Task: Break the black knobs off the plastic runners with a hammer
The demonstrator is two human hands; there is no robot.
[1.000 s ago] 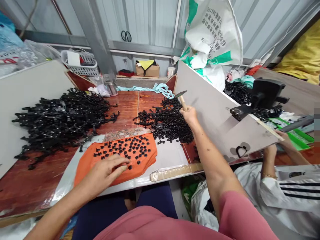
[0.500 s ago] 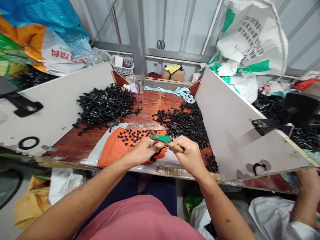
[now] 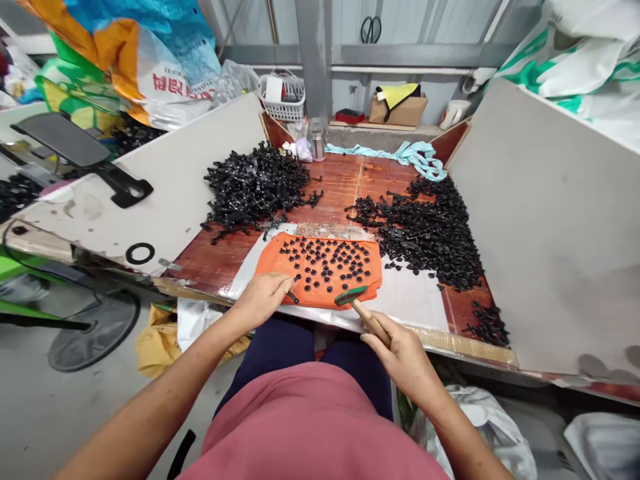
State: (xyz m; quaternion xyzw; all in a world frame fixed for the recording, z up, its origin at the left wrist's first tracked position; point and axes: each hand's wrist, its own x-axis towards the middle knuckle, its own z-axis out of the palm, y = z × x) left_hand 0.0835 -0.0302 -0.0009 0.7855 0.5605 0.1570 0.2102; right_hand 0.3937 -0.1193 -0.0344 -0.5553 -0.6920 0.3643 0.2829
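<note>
My right hand (image 3: pixel 400 350) is wrapped round the pale wooden handle of a tool with a narrow green head (image 3: pixel 351 295). The head hovers over or touches the front right of an orange cloth (image 3: pixel 270 265); which of these, I cannot tell. Between the fingertips of my left hand (image 3: pixel 263 299) is a slender black plastic piece (image 3: pixel 293 297), at the cloth's front left edge. Small black round-based parts (image 3: pixel 327 272) stand spread across the cloth. Beneath it, a white sheet (image 3: pixel 410 293) covers the front of the table.
Black parts form a tall heap (image 3: pixel 257 187) at left and a flatter pile (image 3: pixel 430 230) at right. Grey boards (image 3: pixel 545 220) flank the table. Behind are a light blue cloth strip (image 3: pixel 420 157), a metal-and-glass jar (image 3: pixel 317 141) and a white basket (image 3: pixel 283 100).
My hands have moved apart; the left one has left the tool's head. The tool has tilted and lowered toward the cloth in my right hand. The camera view has shifted too.
</note>
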